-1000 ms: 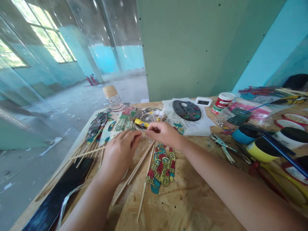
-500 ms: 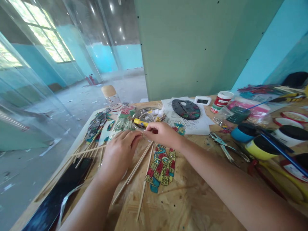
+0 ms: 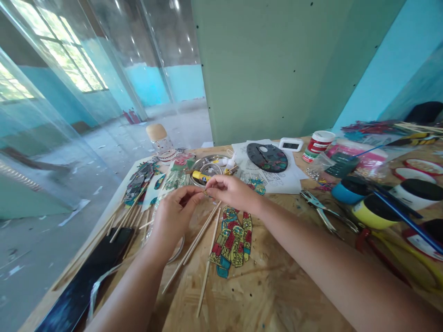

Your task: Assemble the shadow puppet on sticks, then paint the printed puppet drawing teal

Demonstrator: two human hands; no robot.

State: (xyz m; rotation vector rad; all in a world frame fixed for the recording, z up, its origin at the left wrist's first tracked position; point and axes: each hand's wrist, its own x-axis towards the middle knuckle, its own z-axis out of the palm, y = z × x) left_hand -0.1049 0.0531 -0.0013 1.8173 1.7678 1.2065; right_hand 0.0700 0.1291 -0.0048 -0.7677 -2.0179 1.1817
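Note:
Above the middle of the wooden table, my left hand [image 3: 178, 214] and my right hand [image 3: 232, 192] meet fingertip to fingertip. Both are closed in a pinch around something tiny, too small to name. Just behind them lies a yellow glue stick [image 3: 200, 175] at a round metal tray [image 3: 194, 163] with small items in it. Below my right hand rests a painted, jointed paper figure [image 3: 231, 237] in yellow, red and teal. Thin wooden sticks [image 3: 204, 235] lie beside it. A short stick end [image 3: 146, 224] shows left of my left hand; whether I hold it is unclear.
At the left are a dark phone-like slab [image 3: 93, 276], more sticks and a grey figure [image 3: 140, 182]. A lidded jar [image 3: 159, 140] stands behind. To the right are a dark palette [image 3: 267, 157] on paper, hole-punch pliers [image 3: 321, 210], paint jars [image 3: 374, 212] and a red-white tub [image 3: 317, 145].
My left hand has turned, showing more of its thumb and curled fingers. The long stick left of it now shows only as a short end. My right hand has barely moved.

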